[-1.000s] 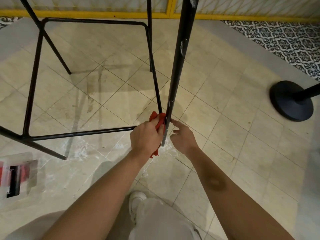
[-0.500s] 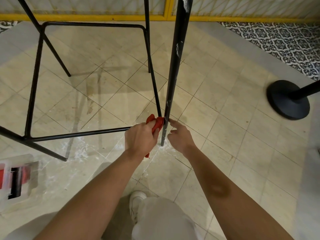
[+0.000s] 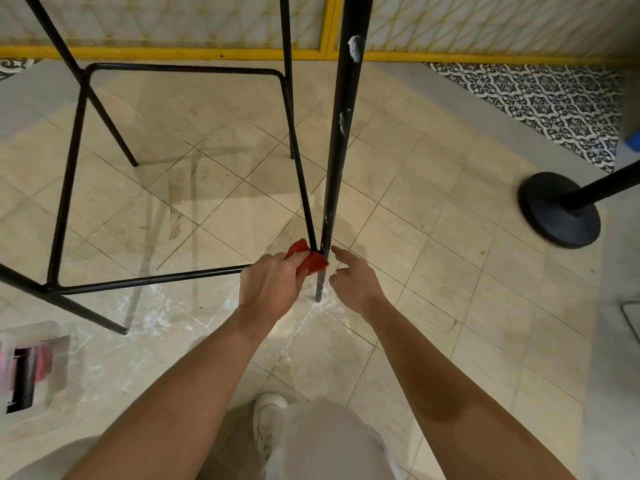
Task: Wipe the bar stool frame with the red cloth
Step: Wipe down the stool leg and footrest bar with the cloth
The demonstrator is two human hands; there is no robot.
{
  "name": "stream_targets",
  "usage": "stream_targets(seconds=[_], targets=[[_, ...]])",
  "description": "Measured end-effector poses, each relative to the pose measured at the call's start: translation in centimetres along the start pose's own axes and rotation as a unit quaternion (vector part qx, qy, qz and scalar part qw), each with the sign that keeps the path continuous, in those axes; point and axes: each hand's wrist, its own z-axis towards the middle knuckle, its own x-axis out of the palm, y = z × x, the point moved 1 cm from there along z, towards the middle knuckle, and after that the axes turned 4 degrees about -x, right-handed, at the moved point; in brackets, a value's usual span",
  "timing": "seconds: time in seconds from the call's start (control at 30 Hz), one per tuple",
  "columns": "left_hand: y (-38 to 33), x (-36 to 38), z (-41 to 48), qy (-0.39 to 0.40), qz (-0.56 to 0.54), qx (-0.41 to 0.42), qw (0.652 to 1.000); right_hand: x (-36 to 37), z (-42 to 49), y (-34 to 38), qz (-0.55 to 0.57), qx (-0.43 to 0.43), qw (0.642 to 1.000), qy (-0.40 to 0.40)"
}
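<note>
Head view looked down at the bar stool frame [image 3: 68, 174], thin black tubing standing on a pale tiled floor [image 3: 433, 271], and we took its near leg [image 3: 341, 140] as our landmark. Our left hand [image 3: 270, 285] had its grip closed around the red cloth [image 3: 313, 261], the fingers curled over the bunched fabric. The cloth was pressed against the left side of that leg, low down, where the footrest rails met it and a little above its foot. Our right hand [image 3: 353, 282] sat just right of the leg at the same height. Its grip was loose and held nothing, and the forefinger pointed at the leg; we could not tell whether the tip touched. White smears marked the leg higher up. A black stanchion base [image 3: 559, 211] stood well to the right of the leg, and a white shoe [image 3: 268, 410] showed below it, nearer to us.
</note>
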Motion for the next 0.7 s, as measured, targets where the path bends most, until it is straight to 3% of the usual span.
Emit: stream_targets(seconds=[0.1, 0.23, 0.43, 0.7], targets=[[-0.5, -1.2, 0.3, 0.065, 0.001, -0.003, 0.998, -0.6, -0.7, 1.0, 0.009, -0.01, 1.0, -0.004], [-0.7, -4.1, -0.9, 0.051, -0.002, -0.007, 0.999, -2.4, -2.3, 2.9, 0.03, -0.05, 0.998, -0.027], [-1.1, -10.7, -1.8, -0.083, -0.056, 0.022, 0.995, -5.7, -5.6, 6.7, 0.104, -0.137, 0.982, -0.085], [-4.1, -22.6, -0.8, -0.215, -0.008, 0.053, 0.975, -9.1, -11.7, 14.8, 0.188, -0.247, 0.944, -0.115]])
